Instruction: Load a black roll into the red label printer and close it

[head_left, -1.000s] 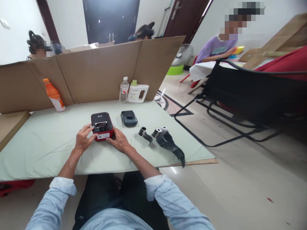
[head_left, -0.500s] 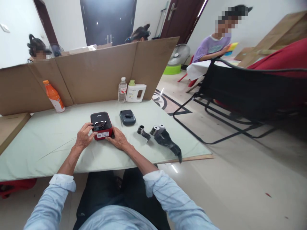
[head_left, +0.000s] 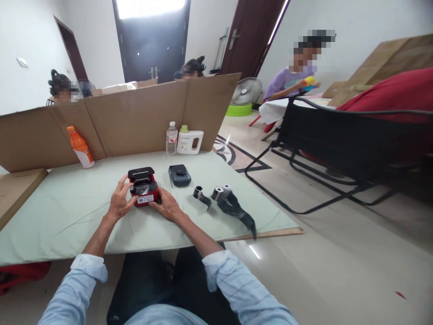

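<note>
A small red and black label printer (head_left: 147, 199) stands on the cloth-covered table, its black lid (head_left: 140, 172) tilted up and something clear and shiny visible inside. My left hand (head_left: 120, 199) grips the printer's left side, fingers at the upper edge and thumb near the front. Against the right side presses my right hand (head_left: 168, 206), its thumb along the front corner. To the right sits a dark portable device (head_left: 180, 175). Beyond my right hand are a black ribbon roll (head_left: 198, 192) and a pair of white-cored rolls (head_left: 218, 194) with dark ribbon trailing off.
At the table's back, before a cardboard partition (head_left: 135, 110), stand an orange bottle (head_left: 80, 147), a water bottle (head_left: 172, 139) and a white jug (head_left: 190, 141). A cardboard box (head_left: 20, 194) lies left. A black folding chair (head_left: 338, 135) is on the right; people sit beyond.
The printer's lid has swung up from closed, showing the inside. Both hands keep their places on the printer. The view has tilted slightly upward.
</note>
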Tool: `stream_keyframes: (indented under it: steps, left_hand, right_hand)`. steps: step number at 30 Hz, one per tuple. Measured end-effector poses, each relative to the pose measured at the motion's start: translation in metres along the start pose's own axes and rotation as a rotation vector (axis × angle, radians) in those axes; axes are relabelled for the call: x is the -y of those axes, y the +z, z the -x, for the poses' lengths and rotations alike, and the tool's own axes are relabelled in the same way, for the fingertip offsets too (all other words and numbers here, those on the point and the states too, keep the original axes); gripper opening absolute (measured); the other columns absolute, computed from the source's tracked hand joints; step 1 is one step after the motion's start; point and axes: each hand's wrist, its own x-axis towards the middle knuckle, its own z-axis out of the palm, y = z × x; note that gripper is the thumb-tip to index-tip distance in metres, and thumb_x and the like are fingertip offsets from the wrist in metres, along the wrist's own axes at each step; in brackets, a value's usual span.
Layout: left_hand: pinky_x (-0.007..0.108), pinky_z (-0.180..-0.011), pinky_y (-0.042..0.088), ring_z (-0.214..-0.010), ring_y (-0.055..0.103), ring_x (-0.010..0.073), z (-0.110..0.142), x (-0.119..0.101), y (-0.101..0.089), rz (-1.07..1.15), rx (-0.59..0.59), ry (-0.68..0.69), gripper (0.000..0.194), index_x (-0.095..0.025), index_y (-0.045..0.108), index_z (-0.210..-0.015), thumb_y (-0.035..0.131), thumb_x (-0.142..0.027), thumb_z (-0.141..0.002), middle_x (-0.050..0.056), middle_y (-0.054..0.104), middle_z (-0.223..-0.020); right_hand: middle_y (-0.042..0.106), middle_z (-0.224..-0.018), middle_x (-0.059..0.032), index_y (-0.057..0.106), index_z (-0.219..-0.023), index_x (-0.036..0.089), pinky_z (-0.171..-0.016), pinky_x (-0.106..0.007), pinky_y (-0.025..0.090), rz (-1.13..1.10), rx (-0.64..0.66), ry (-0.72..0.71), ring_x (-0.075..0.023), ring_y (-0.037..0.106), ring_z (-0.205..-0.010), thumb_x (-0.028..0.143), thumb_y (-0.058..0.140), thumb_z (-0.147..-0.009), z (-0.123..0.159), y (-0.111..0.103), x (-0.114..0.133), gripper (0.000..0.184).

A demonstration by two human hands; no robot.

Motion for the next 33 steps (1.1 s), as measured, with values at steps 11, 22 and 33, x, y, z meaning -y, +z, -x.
stream_keyframes:
  steps: [11,22,33]
  left_hand:
    - [0.043,-0.086,0.066,-0.134,0.063,0.0325,-0.016,0.005,-0.003,0.109,0.093,-0.063,0.056,-0.024,0.063,-0.137,0.079,-0.035,-0.084,0.015,0.061,-0.150]
    - [0.049,-0.104,0.058,-0.107,0.074,0.0280,-0.050,0.005,0.001,0.169,0.141,0.009,0.018,-0.026,0.081,-0.101,0.075,-0.037,-0.089,0.008,0.081,-0.106]
    - [0.039,-0.092,0.059,-0.100,0.074,0.0272,-0.058,0.001,-0.007,0.186,0.367,-0.121,0.039,-0.022,0.081,-0.117,0.077,-0.041,-0.083,0.008,0.081,-0.112]
  right_hand:
    - [0.068,-0.134,-0.0154,0.050,-0.151,0.020,-0.105,-0.051,0.053,0.001,-0.027,-0.020,-0.0327,0.065,-0.122,0.044,0.073,-0.092,0.000,0.003,-0.002,0.067]
    - [0.067,-0.133,-0.0142,0.050,-0.151,0.023,-0.106,-0.052,0.052,-0.001,-0.021,-0.009,-0.0325,0.065,-0.122,0.045,0.074,-0.092,0.000,0.002,-0.005,0.068]
    - [0.068,-0.132,-0.0148,0.051,-0.151,0.020,-0.107,-0.051,0.052,-0.014,-0.026,0.009,-0.0320,0.065,-0.121,0.043,0.074,-0.091,0.000,0.000,-0.001,0.068]
